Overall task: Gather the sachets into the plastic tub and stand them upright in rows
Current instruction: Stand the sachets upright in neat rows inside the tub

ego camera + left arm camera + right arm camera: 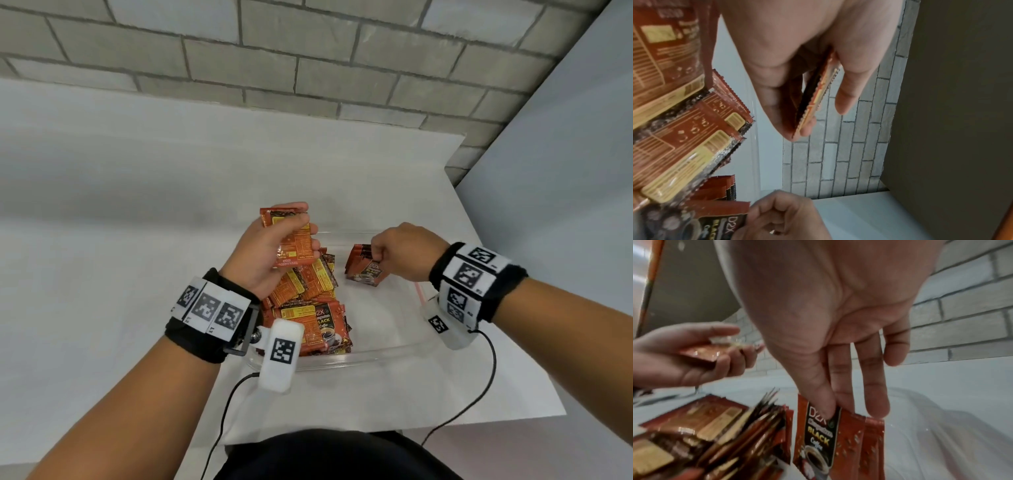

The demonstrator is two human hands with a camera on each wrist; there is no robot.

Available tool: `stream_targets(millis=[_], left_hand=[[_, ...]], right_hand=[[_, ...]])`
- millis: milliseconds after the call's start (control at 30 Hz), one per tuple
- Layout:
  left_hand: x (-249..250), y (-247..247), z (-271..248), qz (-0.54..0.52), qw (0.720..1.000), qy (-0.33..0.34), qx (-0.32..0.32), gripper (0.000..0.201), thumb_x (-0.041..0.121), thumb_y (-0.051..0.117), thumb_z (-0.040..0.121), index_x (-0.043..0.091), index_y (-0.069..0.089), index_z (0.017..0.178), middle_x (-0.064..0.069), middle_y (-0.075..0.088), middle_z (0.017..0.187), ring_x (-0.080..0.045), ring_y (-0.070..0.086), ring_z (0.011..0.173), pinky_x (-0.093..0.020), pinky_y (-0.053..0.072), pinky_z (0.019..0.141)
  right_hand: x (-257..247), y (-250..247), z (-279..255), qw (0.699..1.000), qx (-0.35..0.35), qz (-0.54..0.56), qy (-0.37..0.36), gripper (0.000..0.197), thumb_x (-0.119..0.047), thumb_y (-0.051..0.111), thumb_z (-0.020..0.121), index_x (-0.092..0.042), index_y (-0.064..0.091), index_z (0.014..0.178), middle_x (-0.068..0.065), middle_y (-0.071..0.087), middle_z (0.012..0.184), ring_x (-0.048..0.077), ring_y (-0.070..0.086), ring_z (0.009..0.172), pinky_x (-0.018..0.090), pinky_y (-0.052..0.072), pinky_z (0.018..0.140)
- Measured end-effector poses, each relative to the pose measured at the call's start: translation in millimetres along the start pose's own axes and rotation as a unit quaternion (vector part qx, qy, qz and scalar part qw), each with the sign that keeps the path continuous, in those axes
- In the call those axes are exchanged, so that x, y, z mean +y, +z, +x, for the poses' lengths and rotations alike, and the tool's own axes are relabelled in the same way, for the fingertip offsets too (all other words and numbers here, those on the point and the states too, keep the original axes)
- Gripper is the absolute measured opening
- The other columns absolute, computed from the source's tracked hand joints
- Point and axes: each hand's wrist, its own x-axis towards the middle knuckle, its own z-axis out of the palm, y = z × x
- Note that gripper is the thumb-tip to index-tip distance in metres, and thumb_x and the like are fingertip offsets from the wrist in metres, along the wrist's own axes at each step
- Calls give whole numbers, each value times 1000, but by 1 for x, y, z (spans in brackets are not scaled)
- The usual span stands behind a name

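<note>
- Tub [394, 353]: clear plastic, on white table [102, 240], just before the torso; walls nearly invisible, far rim hard to trace.
- Heap [308, 301]: loose sachets lying flat and overlapping in tub's left half; not yet sorted, apparently stock for the rows. Count unreadable; near end hidden behind left wrist camera.
- Row [363, 270]: a few sachets standing upright toward tub's far right, fronts facing near; likely start of first row. Number behind the front one unclear.
- Right hand [400, 253]: clenched round the row's top edges, thumb on the front, fingers behind; judged to be steadying them so they do not topple while unsupported by a wall.
- Left hand [274, 250]: raised over the heap's far end, grasping a small stack [291, 240] between thumb and fingers, printed backs up; seemingly squared and readied for passing rightward. Stack count not discernible; wrist view shows only serrated edges.
- Remaining: tub's right half bare, room for rows; task judged early.
- Obscured: tub's near left corner behind wrist gear; pink mark at right rim unidentifiable.
</note>
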Motion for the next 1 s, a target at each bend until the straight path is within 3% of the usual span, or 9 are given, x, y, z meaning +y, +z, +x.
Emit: stream_targets(millis=[100,200,367,533,767,1000], left_hand=[[-1,-1,-2,-3,1000,-7,-5,32,14,64,79,10,60,111,-13,65,82,-25,63,66,-37,56,67],[1,-4,-4,-15,1000,-9,-6,32,13,63,79,9,59,111,-14,64,81,-25,62,65,-36,56,64],[4,-7,-4,-19,1000,-1,1,32,12,62,82,8,58,113,-13,65,79,-25,63,63,-35,56,62],[4,-7,-3,-14,1000,-4,4,26,10,58,88,8,58,114,-12,66,79,-24,63,62,-34,56,61],[2,-5,-2,-3,1000,-4,0,37,17,65,76,10,60,112,-12,66,81,-24,64,65,-37,56,66],[-1,-5,-1,-10,1000,-5,1,38,15,63,79,7,58,116,-13,66,80,-24,64,63,-36,56,64]], right_hand=[[1,5,12,998,-23,-59,4,17,-9,54,86,-22,60,94,2,57,92,22,55,84,23,30,55],[3,10,19,995,-39,-89,-13,17,-8,53,87,-20,62,95,5,61,96,26,59,89,25,35,60],[1,11,25,991,-31,-126,-14,18,-6,53,86,-23,56,85,1,53,86,23,53,74,22,26,48],[-1,12,28,990,-37,-135,-20,15,-7,52,87,-21,58,88,2,52,88,26,59,83,22,28,49],[-2,11,29,990,-30,-135,-18,16,-8,53,87,-15,64,96,6,60,94,26,58,79,22,27,48],[-3,7,26,992,-19,-124,-13,9,-9,54,86,-13,61,91,4,56,86,24,53,72,22,28,48]])
